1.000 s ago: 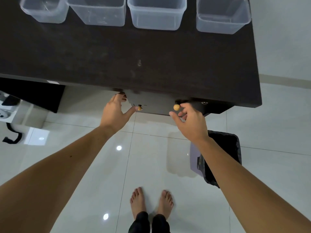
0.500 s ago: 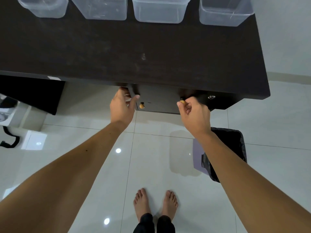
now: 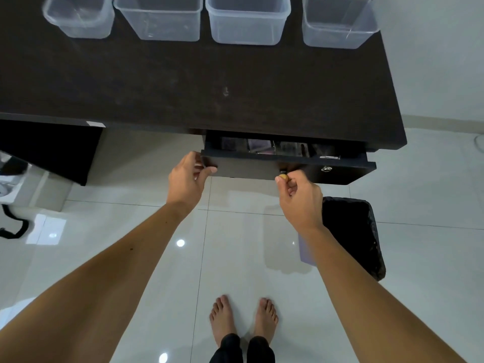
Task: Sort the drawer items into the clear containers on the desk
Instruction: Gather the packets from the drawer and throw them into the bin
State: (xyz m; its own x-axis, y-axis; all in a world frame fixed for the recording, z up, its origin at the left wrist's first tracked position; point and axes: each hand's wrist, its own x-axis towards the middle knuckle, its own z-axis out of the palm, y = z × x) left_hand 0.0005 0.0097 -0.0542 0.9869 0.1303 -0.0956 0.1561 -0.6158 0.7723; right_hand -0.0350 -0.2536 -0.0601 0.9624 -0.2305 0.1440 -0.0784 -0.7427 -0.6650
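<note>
Left grip: fingers and thumb curled round the left end of the drawer front, clamped on its edge. Right grip: thumb and forefinger pinching the small tan knob on the drawer front, other fingers curled. Drawer sits under the right part of the dark bench, pulled out a little; a narrow strip of its inside shows, with items in there, dim and too dark to identify. Keyhole lock on the drawer front, right of the knob. Four clear containers in a row along the far edge of the bench: far-left one, second, third, far-right one; nothing visible inside them. Black bin on the white tiled floor just right of the right forearm. Bare feet on the floor below the drawer, dark trouser cuffs at the frame bottom.
</note>
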